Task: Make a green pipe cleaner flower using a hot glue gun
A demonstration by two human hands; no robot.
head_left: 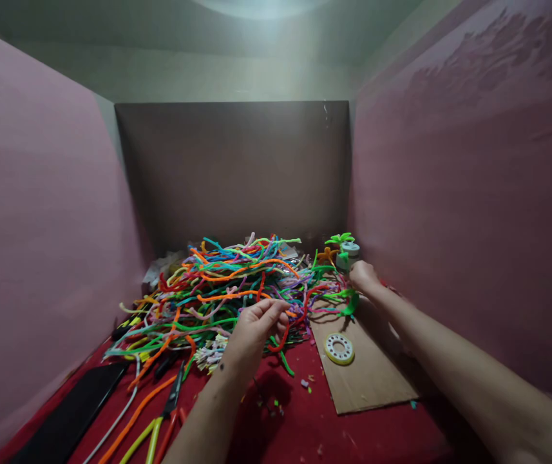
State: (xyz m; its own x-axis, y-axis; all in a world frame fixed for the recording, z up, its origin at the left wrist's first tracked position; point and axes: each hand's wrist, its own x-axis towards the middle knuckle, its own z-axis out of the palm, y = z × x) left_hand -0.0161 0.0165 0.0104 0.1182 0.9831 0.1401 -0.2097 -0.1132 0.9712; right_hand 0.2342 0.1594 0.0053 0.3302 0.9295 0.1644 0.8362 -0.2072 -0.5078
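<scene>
My left hand [256, 325] is in front of a big tangled heap of coloured pipe cleaners [227, 274], its thumb and fingers pinched together. A red pipe cleaner [283, 338] curves right beside its fingertips, but whether the pinch holds it is unclear. Farther back on the right, my right hand [365, 277] is closed, next to a small jar with a pale lid [350, 251]. Its fingertips are turned away, so what they grip cannot be seen. A green pipe-cleaner flower [339, 238] and an orange one [326, 254] show by the jar.
On the red cloth [299, 412] lies a cardboard sheet [377, 380] with a roll of tape [339, 348]. Yellow-handled scissors [173, 393], a black flat object [70, 412] and a bundle of white-tipped stamens [210, 353] are at left. Pink walls rise on both sides.
</scene>
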